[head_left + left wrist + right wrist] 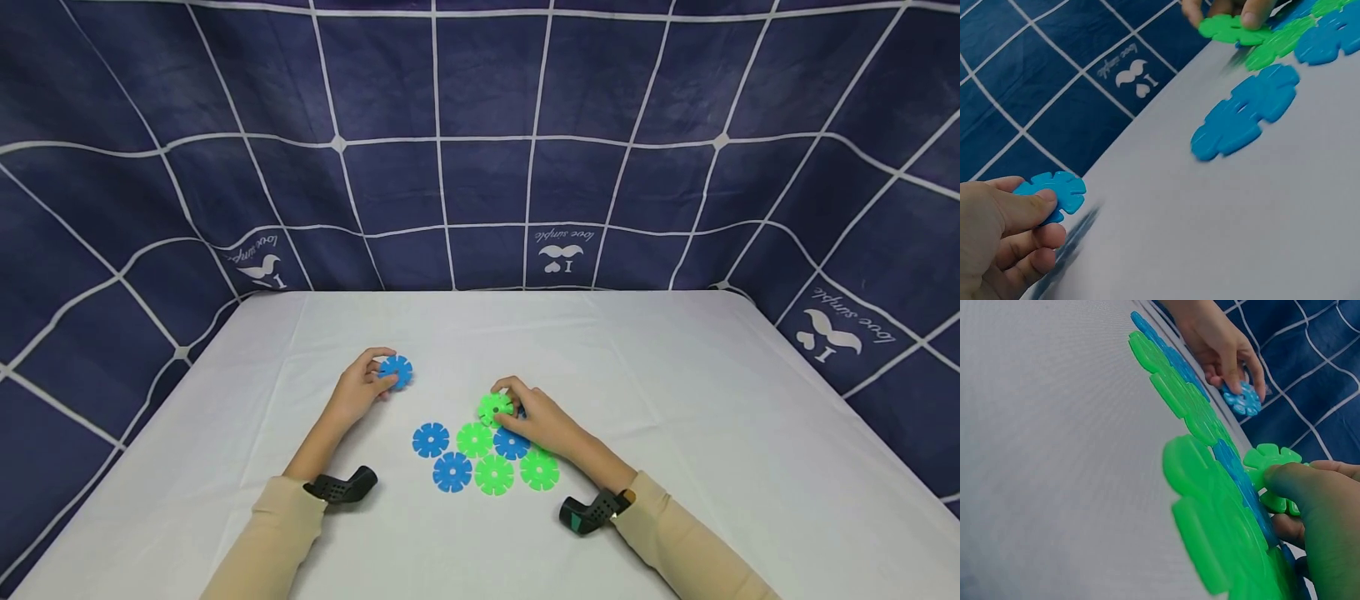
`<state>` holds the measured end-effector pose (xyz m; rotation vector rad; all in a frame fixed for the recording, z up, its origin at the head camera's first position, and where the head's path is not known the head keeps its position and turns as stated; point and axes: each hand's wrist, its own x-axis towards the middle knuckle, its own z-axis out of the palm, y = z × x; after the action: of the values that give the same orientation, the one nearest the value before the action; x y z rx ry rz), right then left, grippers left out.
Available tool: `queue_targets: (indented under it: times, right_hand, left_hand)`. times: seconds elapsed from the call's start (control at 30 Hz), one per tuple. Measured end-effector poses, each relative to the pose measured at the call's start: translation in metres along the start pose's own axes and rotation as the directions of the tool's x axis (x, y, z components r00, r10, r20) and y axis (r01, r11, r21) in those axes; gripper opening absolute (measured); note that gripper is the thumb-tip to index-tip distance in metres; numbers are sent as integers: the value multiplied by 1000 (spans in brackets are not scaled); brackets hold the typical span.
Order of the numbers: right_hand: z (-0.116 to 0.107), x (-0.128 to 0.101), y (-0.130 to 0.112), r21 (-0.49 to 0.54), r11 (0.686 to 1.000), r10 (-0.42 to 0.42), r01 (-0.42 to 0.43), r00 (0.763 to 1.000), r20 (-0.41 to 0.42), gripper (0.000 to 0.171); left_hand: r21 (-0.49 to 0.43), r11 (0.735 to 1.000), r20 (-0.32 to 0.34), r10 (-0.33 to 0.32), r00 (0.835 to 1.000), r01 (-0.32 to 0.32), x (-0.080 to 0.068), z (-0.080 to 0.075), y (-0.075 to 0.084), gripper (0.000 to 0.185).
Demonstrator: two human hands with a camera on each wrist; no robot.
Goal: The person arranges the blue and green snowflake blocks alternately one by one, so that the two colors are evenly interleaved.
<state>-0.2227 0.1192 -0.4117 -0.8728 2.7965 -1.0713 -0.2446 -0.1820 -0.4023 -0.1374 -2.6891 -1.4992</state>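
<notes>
My left hand [362, 388] pinches a blue notched plastic disc [396, 372] between thumb and fingers, held at the left above the table. In the left wrist view the thumb lies across the blue disc [1060, 194]. My right hand [542, 417] pinches a green notched disc [493, 408] by its edge, over the back of a group of flat discs. The right wrist view shows this green disc [1266, 459] tilted up, the thumb on its face. Beneath the right hand lie a blue disc [512, 444] and a green disc [475, 440]; another blue piece is partly hidden by the fingers.
Several more discs lie flat close together: blue ones [431, 440] at the left, green ones [494, 475] at the front. A white cloth covers the table [675, 400]. A dark blue checked curtain [480, 183] hangs behind and at both sides. Black cameras [588, 512] sit on both wrists.
</notes>
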Motion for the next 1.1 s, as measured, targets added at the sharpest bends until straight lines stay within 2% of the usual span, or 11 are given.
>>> queue_targets:
  times: [0.27,0.53,0.83,1.1]
  right_hand:
    - [0,1,2,-16,1000,4,-4,1000,-4,39]
    - [0,1,2,-7,1000,-15,15,1000,-4,39]
    - [1,3,3,0,1000,-14,14,1000,2,39]
    - [2,3,4,4,1000,-22,22,1000,3,38]
  left_hand:
    - [71,997,-23,-14,1000,15,1,-7,-8,40]
    - [239,971,-81,33,996,-13,2,-6,-12,40]
    - [319,947,-125,79,989,-36,1,-5,-18,40]
    - [354,935,-129,77,989,-26,1,-7,-24,42]
